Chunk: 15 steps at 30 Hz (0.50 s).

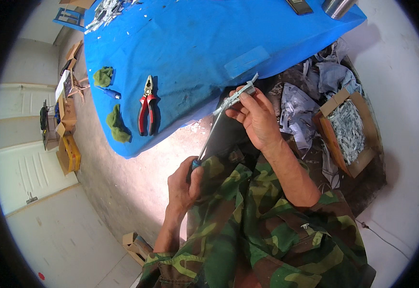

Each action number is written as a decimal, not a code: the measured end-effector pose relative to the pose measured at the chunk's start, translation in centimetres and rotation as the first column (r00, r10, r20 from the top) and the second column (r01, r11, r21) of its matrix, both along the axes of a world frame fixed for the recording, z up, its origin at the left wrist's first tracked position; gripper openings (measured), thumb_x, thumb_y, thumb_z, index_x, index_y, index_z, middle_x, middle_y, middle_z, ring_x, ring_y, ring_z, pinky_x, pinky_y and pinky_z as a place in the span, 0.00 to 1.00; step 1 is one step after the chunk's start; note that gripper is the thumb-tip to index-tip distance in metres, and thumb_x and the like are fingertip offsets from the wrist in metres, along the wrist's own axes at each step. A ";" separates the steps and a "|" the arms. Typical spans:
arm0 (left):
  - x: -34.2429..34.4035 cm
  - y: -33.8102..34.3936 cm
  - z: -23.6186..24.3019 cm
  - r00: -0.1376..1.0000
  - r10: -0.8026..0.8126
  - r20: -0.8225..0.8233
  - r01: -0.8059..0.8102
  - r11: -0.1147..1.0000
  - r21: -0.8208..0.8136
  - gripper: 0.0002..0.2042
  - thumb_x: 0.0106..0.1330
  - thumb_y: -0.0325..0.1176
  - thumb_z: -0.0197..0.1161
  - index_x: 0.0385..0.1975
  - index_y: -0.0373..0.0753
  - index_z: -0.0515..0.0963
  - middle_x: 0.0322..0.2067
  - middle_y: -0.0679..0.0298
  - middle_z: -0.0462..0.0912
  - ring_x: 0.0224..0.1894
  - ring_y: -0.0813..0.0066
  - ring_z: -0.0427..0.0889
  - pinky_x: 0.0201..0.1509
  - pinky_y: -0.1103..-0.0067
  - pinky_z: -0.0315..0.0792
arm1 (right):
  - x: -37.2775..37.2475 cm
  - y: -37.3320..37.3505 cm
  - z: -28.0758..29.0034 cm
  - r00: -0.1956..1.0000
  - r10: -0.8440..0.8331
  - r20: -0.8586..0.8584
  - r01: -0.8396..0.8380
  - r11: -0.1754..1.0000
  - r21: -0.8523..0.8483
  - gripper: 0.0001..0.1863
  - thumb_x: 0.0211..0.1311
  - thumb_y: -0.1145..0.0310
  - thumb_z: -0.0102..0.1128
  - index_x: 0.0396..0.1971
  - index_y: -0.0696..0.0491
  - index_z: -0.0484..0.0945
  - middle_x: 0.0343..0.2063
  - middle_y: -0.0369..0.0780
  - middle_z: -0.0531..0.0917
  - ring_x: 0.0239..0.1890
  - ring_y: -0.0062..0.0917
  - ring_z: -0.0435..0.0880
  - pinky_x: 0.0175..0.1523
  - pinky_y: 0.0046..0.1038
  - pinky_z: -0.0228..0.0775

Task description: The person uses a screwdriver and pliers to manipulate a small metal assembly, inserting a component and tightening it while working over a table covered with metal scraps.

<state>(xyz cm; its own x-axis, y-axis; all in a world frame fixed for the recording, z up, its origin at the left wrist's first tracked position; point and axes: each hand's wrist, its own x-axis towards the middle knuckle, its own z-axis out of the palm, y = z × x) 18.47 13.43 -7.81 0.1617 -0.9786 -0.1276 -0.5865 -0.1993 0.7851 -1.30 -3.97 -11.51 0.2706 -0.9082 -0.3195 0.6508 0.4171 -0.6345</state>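
My left hand is closed round the blue handle of a screwdriver, whose long thin shaft slants up and to the right. Between the fingers and thumb of my right hand is a slim, pale grey slotted part, perhaps metal or plastic. The screwdriver's tip meets the lower left end of this part; whether it goes inside, I cannot tell. Both hands are off the near edge of the blue-covered table, above my lap. Red-and-black combination pliers lie on the table to the left.
Two crumpled green cloths or gloves and a blue-handled tool lie left of the pliers. Grey scraps are heaped at the far left, a steel cup at far right. A cardboard box of grey pieces stands at right.
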 end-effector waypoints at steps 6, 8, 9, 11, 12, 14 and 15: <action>-0.4 0.9 -0.6 1.000 0.022 0.016 -0.022 1.000 -0.001 0.16 0.78 0.38 0.59 0.54 0.33 0.79 0.28 0.63 0.80 0.29 0.76 0.77 0.34 0.76 0.72 | 0.9 0.2 -1.1 0.995 -0.047 0.084 0.049 0.999 -0.017 0.08 0.76 0.70 0.58 0.50 0.54 0.76 0.47 0.38 0.82 0.49 0.27 0.84 0.56 0.36 0.80; -0.3 0.8 -0.7 0.999 0.033 0.014 -0.033 0.999 0.012 0.16 0.78 0.39 0.59 0.55 0.33 0.79 0.28 0.62 0.81 0.28 0.76 0.78 0.34 0.76 0.73 | 1.2 0.4 -1.3 0.993 -0.054 0.102 0.056 0.998 -0.022 0.08 0.76 0.71 0.56 0.51 0.54 0.75 0.48 0.40 0.82 0.50 0.28 0.83 0.58 0.38 0.80; -0.2 0.8 -0.7 0.999 0.040 0.006 -0.040 0.999 0.023 0.16 0.78 0.39 0.59 0.55 0.33 0.79 0.28 0.62 0.81 0.28 0.75 0.78 0.33 0.75 0.73 | 1.4 0.4 -1.4 0.993 -0.057 0.106 0.059 0.998 -0.020 0.09 0.76 0.71 0.56 0.51 0.54 0.74 0.49 0.40 0.81 0.50 0.28 0.83 0.59 0.38 0.80; -0.1 0.7 -0.6 0.999 0.049 -0.001 -0.049 0.998 0.034 0.16 0.79 0.39 0.58 0.55 0.33 0.79 0.28 0.61 0.81 0.29 0.75 0.78 0.33 0.75 0.73 | 1.7 0.6 -1.5 0.991 -0.064 0.115 0.066 0.998 -0.016 0.10 0.77 0.71 0.56 0.53 0.54 0.73 0.50 0.41 0.80 0.50 0.29 0.83 0.60 0.39 0.79; -0.1 0.7 -0.5 0.999 0.052 -0.001 -0.052 0.998 0.033 0.16 0.79 0.39 0.58 0.55 0.33 0.79 0.28 0.61 0.82 0.29 0.75 0.78 0.33 0.75 0.73 | 1.7 0.6 -1.5 0.991 -0.068 0.114 0.070 0.997 -0.014 0.11 0.77 0.71 0.56 0.54 0.54 0.73 0.51 0.41 0.80 0.50 0.29 0.83 0.60 0.39 0.79; 0.1 0.7 -0.5 0.999 0.053 0.006 -0.053 0.998 0.030 0.17 0.79 0.40 0.58 0.55 0.33 0.79 0.28 0.61 0.82 0.29 0.76 0.78 0.33 0.76 0.73 | 2.0 0.7 -1.4 0.991 -0.075 0.113 0.077 0.997 -0.010 0.12 0.77 0.71 0.56 0.55 0.54 0.72 0.52 0.41 0.80 0.51 0.30 0.83 0.60 0.38 0.79; 0.2 0.7 -0.8 0.999 0.051 0.012 -0.052 0.998 0.028 0.17 0.79 0.40 0.58 0.55 0.33 0.79 0.28 0.61 0.82 0.29 0.76 0.78 0.33 0.76 0.73 | 2.1 0.8 -1.3 0.993 -0.063 0.102 0.064 0.998 -0.005 0.12 0.77 0.71 0.56 0.55 0.55 0.73 0.52 0.41 0.80 0.52 0.30 0.84 0.60 0.38 0.79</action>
